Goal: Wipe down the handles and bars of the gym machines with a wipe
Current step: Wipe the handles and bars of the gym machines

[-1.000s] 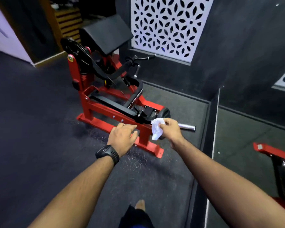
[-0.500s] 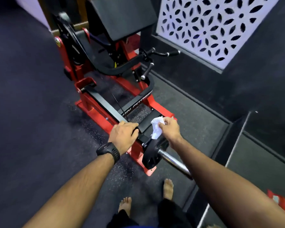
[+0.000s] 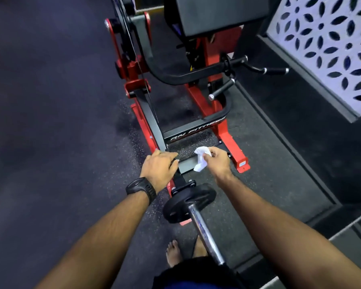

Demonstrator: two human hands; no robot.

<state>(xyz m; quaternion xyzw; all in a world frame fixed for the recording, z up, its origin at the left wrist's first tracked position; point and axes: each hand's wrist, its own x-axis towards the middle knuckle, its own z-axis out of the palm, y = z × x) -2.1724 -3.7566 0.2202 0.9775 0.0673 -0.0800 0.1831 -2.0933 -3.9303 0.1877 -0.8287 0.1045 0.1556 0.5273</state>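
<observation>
Just beyond the weight plate (image 3: pixel 189 203), the left hand (image 3: pixel 159 165) curls its fingers over the black lever arm (image 3: pixel 155 130), steadying it. Beside it, the right hand (image 3: pixel 218 162) pinches the crumpled white wipe (image 3: pixel 200 161) between thumb and fingers, over the low crossbar (image 3: pixel 187 166) — contact unclear. The step looks like wiping the bars near the plate. Next, the wipe needs pressing down and drawing along a bar — the grip handles (image 3: pixel 221 90) stand well beyond the plate.
</observation>
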